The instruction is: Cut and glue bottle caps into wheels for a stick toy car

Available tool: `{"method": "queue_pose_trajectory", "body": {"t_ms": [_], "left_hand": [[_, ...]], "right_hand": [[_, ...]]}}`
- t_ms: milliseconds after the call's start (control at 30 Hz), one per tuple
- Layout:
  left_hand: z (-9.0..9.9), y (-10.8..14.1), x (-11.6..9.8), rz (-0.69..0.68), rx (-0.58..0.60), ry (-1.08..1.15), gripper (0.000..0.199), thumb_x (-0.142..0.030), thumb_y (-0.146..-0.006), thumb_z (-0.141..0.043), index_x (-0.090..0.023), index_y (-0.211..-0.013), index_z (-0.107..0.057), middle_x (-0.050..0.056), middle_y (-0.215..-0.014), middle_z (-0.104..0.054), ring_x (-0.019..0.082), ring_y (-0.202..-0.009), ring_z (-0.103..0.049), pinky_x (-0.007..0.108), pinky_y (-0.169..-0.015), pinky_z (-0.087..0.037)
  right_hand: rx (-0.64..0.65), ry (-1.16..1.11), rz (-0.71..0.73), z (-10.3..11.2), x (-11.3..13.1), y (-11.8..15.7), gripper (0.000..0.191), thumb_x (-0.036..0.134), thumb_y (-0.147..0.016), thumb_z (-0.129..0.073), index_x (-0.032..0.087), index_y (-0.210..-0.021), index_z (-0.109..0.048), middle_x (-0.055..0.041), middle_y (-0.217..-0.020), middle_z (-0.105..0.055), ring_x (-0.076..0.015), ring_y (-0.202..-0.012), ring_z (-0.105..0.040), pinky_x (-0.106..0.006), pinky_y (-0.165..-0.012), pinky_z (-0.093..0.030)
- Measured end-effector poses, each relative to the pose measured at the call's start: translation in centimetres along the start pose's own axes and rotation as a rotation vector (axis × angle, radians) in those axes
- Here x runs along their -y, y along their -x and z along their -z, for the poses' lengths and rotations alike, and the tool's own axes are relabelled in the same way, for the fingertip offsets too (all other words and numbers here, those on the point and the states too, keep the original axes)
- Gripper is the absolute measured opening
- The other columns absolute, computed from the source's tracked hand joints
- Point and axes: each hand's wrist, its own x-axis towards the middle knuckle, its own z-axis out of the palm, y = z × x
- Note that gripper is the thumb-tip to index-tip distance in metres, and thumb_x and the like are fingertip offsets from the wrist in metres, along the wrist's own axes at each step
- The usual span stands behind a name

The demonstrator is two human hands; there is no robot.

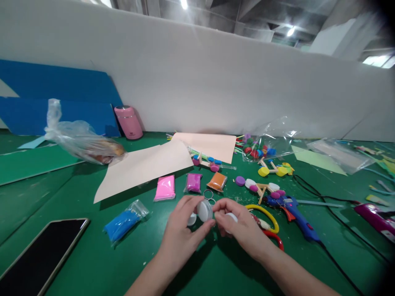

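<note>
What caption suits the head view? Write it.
Left hand holding a white cap beside the right hand, above a green table.

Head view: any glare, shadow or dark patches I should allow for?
Head view: shadow darkens the green table below the left hand and right hand; head view: the white disc in the left hand shows little surface detail; head view: glints streak the clear bag right of centre; head view: ceiling lights flare, and the top right corner goes black.

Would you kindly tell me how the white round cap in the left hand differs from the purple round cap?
The white round cap is pale, the purple round cap deeply coloured. The left hand holds the white cap tilted up; the purple cap rests on the green table. Both are round.
</note>
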Motion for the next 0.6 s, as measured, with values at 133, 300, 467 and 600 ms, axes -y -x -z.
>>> {"method": "queue_pose_trajectory", "body": {"t_ms": [133, 300, 467, 600], "left_hand": [[-0.2, 0.2, 0.3, -0.029, -0.016, -0.068, 0.031, -0.018, -0.071, -0.057, -0.018, -0.101, -0.05, 0.005, -0.09, -0.056, 0.017, -0.079, -0.056, 0.027, -0.067, -0.046], [-0.3, 0.2, 0.6, -0.075, -0.065, -0.082, 0.038, -0.023, -0.074, -0.057, -0.019, -0.11, -0.045, 0.002, -0.081, -0.054, 0.014, -0.072, -0.055, 0.026, -0.063, -0.046], [-0.2, 0.2, 0.8, -0.061, -0.068, -0.106, 0.031, -0.019, -0.078, -0.051, -0.019, -0.108, -0.046, 0.002, -0.08, -0.054, 0.014, -0.07, -0.054, 0.025, -0.062, -0.046], [-0.2, 0.2, 1.0, -0.047, -0.063, -0.095, 0.028, -0.02, -0.078, -0.049, -0.019, -0.107, -0.047, 0.002, -0.078, -0.054, 0.014, -0.068, -0.055, 0.024, -0.06, -0.047]], "right_hand": [[0.004, 0.551, 0.197, -0.2, 1.3, -0.3, 0.014, 0.028, -0.075, -0.056, 0.017, -0.067, -0.056, 0.0046, -0.059, -0.05, -0.0086, -0.055, -0.044, -0.018, -0.05, -0.034], [-0.103, 0.759, 0.31, 2.2, 3.9, -1.4, 0.017, 0.029, -0.078, -0.052, 0.018, -0.065, -0.058, 0.0043, -0.06, -0.055, -0.0098, -0.055, -0.049, -0.019, -0.051, -0.037], [-0.59, 1.013, 0.378, 11.0, 8.6, -3.6, 0.019, 0.035, -0.08, -0.049, 0.02, -0.078, -0.06, 0.0001, -0.069, -0.06, -0.014, -0.062, -0.053, -0.025, -0.057, -0.041], [-1.144, 1.159, 0.298, 20.5, 13.2, -4.4, 0.027, 0.035, -0.087, -0.042, 0.014, -0.099, -0.054, -0.0036, -0.081, -0.059, -0.0132, -0.069, -0.057, -0.029, -0.062, -0.046]]}}
